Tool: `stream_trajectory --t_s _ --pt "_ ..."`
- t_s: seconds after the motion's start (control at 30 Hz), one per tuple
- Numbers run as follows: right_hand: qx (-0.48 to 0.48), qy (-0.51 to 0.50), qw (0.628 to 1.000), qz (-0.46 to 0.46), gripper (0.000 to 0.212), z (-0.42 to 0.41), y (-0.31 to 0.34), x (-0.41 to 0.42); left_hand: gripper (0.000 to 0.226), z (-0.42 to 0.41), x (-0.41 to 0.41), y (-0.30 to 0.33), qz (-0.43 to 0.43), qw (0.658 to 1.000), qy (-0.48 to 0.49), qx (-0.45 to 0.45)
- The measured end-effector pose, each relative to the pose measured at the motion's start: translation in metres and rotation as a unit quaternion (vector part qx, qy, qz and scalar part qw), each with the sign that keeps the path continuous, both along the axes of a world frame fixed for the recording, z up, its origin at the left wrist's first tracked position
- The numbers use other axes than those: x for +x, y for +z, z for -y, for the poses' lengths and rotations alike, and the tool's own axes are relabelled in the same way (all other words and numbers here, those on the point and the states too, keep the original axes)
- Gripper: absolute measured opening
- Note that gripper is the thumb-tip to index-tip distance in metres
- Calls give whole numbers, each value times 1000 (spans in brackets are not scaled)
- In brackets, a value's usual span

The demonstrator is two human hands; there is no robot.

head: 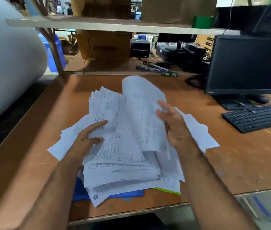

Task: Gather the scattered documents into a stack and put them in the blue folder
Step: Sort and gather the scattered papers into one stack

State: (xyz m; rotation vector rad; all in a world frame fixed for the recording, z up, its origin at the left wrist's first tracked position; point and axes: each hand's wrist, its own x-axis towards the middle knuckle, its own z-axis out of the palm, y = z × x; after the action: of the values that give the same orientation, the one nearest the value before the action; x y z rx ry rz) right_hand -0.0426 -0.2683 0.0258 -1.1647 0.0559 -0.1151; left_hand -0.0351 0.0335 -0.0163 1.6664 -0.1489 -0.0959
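A thick, untidy pile of white printed documents (121,146) lies on the brown desk (231,160) in front of me. My left hand (85,140) grips the pile's left side, thumb and index finger on top of the upper sheets. My right hand (172,123) holds a curled sheet (143,103) that stands up from the pile's right side, fingers behind it. Loose sheets (197,130) fan out to the right and left. The blue folder (80,191) lies under the pile at the near edge, mostly hidden. A yellow-green folder edge (168,190) shows beside it.
A black monitor (247,63) and keyboard (257,117) stand at the right. A wooden shelf (114,25) with cardboard boxes runs overhead at the back. A large white roll (7,63) fills the left. The desk's front edge is just below the folder.
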Motion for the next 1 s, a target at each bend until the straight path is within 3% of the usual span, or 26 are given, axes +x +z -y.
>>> stream_trajectory --t_s 0.13,0.2,0.3,0.43,0.57,0.77,0.9,1.0 --pt "-248 -41 967 -36 31 -6 -57 6 66 -1 -5 7 12 1000 9 12" --pt "-308 -63 949 -32 32 -4 -65 6 67 -6 -5 8 -3 1000 5 18" --pt "-276 -70 958 -17 37 1 -65 8 67 -10 -6 10 -10 1000 0 10" --pt "-217 57 974 -15 51 -10 -52 0 45 -1 -16 20 -3 999 8 -40" --pt "-271 177 946 23 60 -27 -46 -1 42 4 -19 30 0 1000 -15 -24" --pt "-382 57 917 95 61 -47 -44 7 57 5 -12 45 3 999 -40 11" --pt "-429 47 895 115 61 -50 -42 9 49 4 -20 41 -26 998 -39 -41" --pt "-437 52 894 86 66 -46 -42 9 51 3 -2 40 -25 998 -55 -8"
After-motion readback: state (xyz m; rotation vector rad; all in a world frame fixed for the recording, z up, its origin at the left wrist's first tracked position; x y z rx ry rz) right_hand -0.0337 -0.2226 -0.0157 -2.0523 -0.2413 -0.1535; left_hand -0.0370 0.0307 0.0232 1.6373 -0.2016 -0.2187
